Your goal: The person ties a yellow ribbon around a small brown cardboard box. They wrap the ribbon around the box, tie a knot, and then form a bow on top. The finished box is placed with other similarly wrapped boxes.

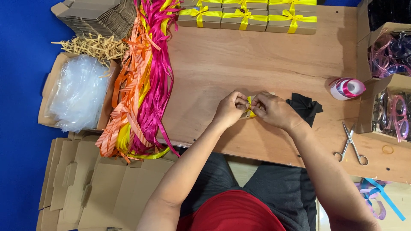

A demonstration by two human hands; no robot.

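Observation:
My left hand [230, 109] and my right hand [274, 111] meet over the middle of the wooden table [257, 64]. Both pinch a yellow ribbon [249, 106] tied on a small brown box, which is mostly hidden beneath my fingers. A black piece of folded paper or cloth [305, 108] lies just right of my right hand. At the table's far edge stands a row of finished brown boxes with yellow bows [246, 18].
A bundle of orange, pink and yellow ribbons [143, 85] hangs over the table's left edge. Flat cardboard blanks [98, 188], plastic bags in a box [79, 92] and paper shreds [94, 45] lie left. Scissors [352, 145], a ribbon spool [346, 88] and boxes of coloured glasses [391, 81] sit right.

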